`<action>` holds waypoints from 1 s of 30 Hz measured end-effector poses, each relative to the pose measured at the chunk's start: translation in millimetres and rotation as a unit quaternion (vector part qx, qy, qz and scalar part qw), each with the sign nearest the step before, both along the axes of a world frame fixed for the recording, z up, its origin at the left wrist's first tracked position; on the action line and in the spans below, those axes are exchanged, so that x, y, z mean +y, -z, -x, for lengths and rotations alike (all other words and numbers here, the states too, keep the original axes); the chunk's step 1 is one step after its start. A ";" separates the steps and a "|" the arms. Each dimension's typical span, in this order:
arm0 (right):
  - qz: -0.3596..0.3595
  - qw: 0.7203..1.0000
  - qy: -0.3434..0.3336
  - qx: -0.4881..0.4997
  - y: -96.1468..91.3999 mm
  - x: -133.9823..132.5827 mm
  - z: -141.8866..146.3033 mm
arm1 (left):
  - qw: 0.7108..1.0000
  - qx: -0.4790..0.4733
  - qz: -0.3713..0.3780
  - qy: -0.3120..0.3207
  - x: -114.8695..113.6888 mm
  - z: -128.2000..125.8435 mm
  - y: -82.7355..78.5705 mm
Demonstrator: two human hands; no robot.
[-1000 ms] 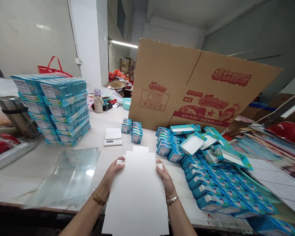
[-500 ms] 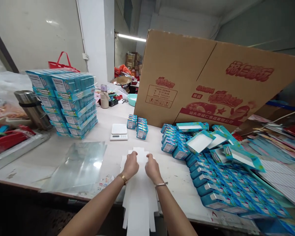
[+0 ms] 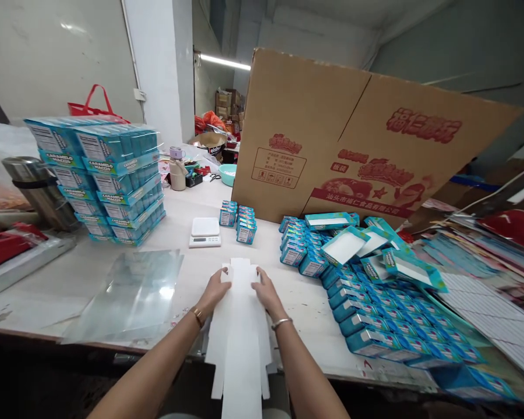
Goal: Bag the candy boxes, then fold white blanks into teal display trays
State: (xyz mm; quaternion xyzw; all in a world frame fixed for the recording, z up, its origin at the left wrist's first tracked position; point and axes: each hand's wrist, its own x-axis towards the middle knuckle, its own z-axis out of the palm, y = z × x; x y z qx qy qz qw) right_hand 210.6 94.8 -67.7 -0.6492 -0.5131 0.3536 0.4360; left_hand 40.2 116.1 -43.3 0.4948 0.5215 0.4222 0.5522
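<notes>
Over the bench's near edge, a carton blank is jutting lengthwise, left hand and right hand grasping either side.

A white table with a marked top bears a stack of wrapped blue boxes at left. Nearer the front edge lies clear plastic sheeting. A white scale sits just beside some small boxes; more blue cartons stand in rows at right.
</notes>
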 end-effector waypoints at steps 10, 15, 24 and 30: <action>0.056 0.930 0.037 -0.361 -24.1 -7.8 16.6 | 0.984 0.174 -0.045 0.007 -5.2 -41.5 -4.0; 0.072 0.893 0.010 -0.445 -33.9 -3.3 52.6 | 0.978 0.202 -0.055 0.017 -8.1 -32.0 -4.7; 0.061 0.948 0.007 -0.311 -16.2 -16.7 -9.1 | 0.984 0.160 -0.080 0.014 -5.5 14.6 13.5; -0.030 0.938 0.083 -0.336 15.6 -42.7 -48.7 | 0.966 0.114 -0.217 -0.088 -17.0 12.9 37.5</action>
